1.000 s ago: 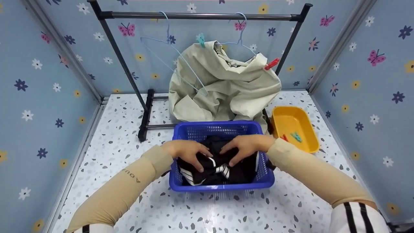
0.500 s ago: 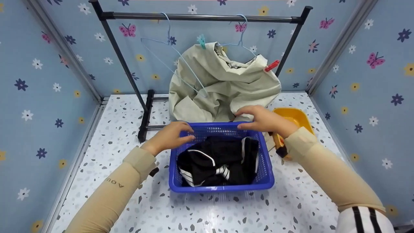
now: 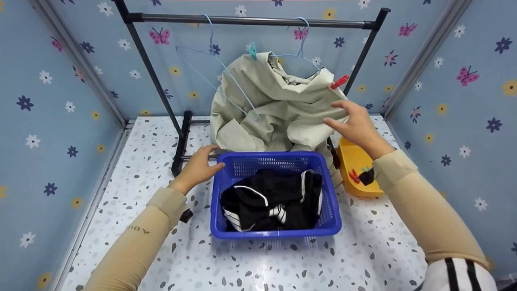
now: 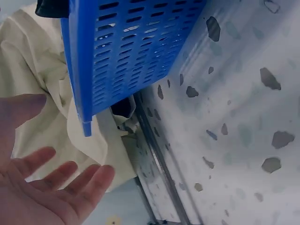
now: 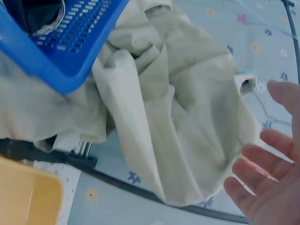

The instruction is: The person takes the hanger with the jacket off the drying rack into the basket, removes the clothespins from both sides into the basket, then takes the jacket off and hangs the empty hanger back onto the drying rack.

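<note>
Left hand [image 3: 198,169]: beside the left rim of the basket, thumb and fingers spread apart, nothing in its grip; the left wrist view shows a gap between it and the basket.
Right hand [image 3: 359,127]: raised above the yellow tub, at the right edge of the pale garment, thumb and fingers apart and holding nothing – whether a fingertip brushes the cloth, I cannot tell.
Blue basket [image 3: 278,233]: on the speckled floor [image 3: 258,264], between the two forearms, in front of the pale garment.
Black clothes [image 3: 284,188]: lying bunched inside the basket, with white piping and a striped white part near the front.
Pale garment [image 3: 274,117]: hanging in folds from the right hanger [image 3: 301,47], its lower part behind the basket.
Clips: a teal clip [image 3: 252,50] at the garment's upper left, a red clip [image 3: 339,82] at its upper right.
Left hanger [image 3: 211,36]: hooked on the black rack [image 3: 250,20], tilted, its lower end in front of the garment.
Yellow tub [image 3: 351,157]: right of the basket, partly covered by the right arm – red pegs [image 3: 354,176] inside.
</note>
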Demonstrator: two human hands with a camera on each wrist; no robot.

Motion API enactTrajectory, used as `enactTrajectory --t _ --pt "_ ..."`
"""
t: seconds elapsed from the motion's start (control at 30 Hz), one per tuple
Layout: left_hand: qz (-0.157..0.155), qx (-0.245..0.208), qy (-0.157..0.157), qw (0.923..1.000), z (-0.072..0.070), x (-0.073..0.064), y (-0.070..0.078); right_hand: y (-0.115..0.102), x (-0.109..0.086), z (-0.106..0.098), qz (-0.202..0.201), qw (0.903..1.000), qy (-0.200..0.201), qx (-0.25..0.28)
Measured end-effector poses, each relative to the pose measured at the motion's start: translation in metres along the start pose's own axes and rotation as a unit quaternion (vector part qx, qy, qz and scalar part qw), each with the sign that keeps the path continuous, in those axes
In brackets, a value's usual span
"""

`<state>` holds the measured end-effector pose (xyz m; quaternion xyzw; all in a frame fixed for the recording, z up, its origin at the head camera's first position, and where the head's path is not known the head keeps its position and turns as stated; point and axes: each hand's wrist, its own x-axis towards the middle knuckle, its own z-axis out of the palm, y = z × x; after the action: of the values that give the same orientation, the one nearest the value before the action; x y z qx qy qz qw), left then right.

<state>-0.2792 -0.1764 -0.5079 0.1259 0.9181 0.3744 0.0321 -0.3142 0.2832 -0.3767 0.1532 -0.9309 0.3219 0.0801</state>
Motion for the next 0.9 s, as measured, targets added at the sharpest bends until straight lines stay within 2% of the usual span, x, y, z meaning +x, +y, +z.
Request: enactTrajectory --t 0.17,0.27,0.37,0.5,0.7,0.9 --pt "-0.048 -0.048 -0.035 0.9971 0.007 0.004 -0.008 0.013 0.004 -0.007 0.052 0.9975 0.041 0.024" --pt "-0.082 -0.1 -0.047 0.9905 0.014 0.006 -0.011 0.021 0.008 -0.01 0.078 0.9945 0.054 0.044" --pt "-0.105 -0.151 -0.046 0.9818 0.02 0.008 -0.013 0.027 0.012 -0.012 0.105 0.9915 0.052 0.056" --pt "-0.111 -0.169 -0.036 0.9787 0.028 0.009 -0.013 0.033 0.019 -0.014 0.139 0.9875 0.041 0.061" --pt "-0.115 -0.17 -0.012 0.9786 0.038 0.007 -0.011 0.042 0.035 -0.014 0.17 0.9829 0.027 0.066" --pt "-0.106 -0.164 0.007 0.9808 0.041 0.005 -0.01 0.046 0.049 -0.011 0.158 0.9847 0.02 0.071"
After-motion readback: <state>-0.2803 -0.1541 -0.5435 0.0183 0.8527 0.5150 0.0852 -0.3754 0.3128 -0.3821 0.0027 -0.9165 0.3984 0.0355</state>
